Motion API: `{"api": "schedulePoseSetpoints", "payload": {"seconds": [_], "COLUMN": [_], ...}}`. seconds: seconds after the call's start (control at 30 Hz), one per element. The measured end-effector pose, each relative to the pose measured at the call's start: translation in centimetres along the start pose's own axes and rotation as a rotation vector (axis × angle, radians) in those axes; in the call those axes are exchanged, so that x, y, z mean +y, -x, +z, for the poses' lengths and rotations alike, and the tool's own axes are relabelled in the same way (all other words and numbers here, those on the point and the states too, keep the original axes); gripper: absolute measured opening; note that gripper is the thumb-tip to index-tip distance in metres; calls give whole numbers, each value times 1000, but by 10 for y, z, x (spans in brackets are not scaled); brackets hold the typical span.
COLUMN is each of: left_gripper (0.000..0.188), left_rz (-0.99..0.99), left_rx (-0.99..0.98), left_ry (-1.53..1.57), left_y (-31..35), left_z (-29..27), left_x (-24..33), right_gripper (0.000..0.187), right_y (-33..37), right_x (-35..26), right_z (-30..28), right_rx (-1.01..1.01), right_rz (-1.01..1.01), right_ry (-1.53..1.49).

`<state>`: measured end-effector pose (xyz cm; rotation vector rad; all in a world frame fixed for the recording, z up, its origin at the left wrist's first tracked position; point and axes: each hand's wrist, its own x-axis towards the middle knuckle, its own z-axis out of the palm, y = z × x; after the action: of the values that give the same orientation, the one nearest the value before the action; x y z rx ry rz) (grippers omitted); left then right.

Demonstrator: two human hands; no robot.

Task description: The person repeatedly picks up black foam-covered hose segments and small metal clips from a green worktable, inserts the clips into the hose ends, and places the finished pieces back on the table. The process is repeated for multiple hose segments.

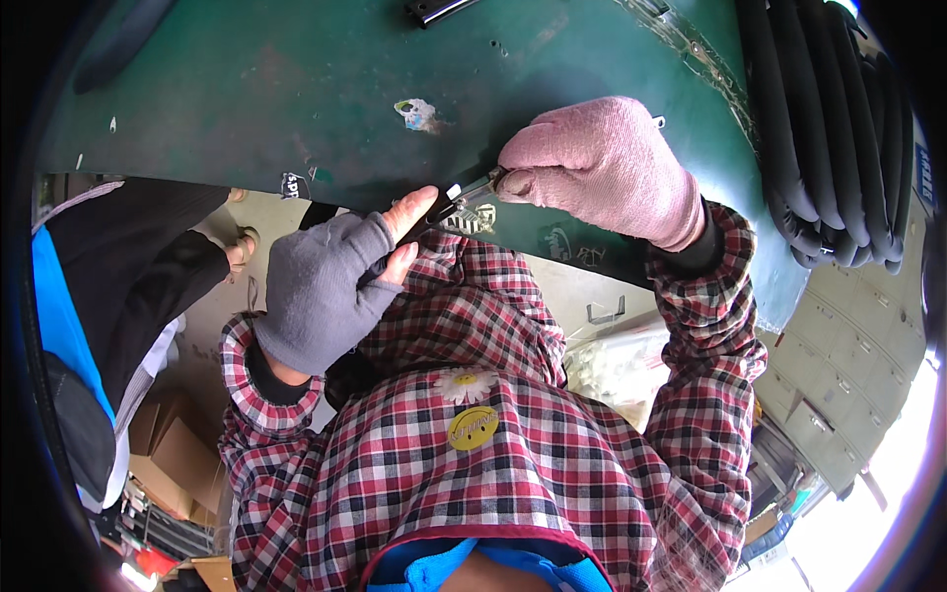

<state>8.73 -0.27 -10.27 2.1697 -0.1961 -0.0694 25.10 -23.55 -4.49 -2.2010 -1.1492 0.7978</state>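
Observation:
My left hand (326, 286), in a grey glove with bare thumb and fingertips, is closed round a black elongated piece (432, 221) at the near edge of the green table. Out of that piece, toward the right, runs a thin metal strip (477, 187). My right hand (604, 170), in a pink knit glove, pinches the strip's far end between thumb and curled fingers. A small white bit (454, 191) shows where strip and black piece meet. Most of the black piece is hidden by my left fingers.
Several long black padded tubes (819, 128) lie stacked at the table's right side. The green tabletop (326, 109) has worn patches and a torn sticker (416, 114). A black part (434, 10) lies at the far edge. Another person's legs (148, 247) are close on the left, above a cardboard box (182, 454).

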Motion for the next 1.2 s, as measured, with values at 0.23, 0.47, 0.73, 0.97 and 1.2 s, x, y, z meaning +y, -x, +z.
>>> {"api": "schedulePoseSetpoints", "payload": {"seconds": [0.23,0.47,0.73,0.97,1.2], "left_gripper": [51,53,53,53,49], "left_rz": [32,38,65,54,63], "left_rx": [15,19,34,33,48], "left_ry": [19,-7,5,-17,-15], "left_y": [2,2,2,2,1], "left_z": [0,3,4,5,7], "left_x": [-3,-3,-5,-6,-8], "right_gripper": [21,23,26,25,25], "right_y": [-1,-6,-19,-18,-21], "right_x": [-2,-4,-14,-12,-14], "right_z": [0,-1,0,7,7], "right_rx": [-47,-87,-166,-121,-154], "right_rz": [10,17,67,0,23], "right_ry": [49,134,222,241,255]}}
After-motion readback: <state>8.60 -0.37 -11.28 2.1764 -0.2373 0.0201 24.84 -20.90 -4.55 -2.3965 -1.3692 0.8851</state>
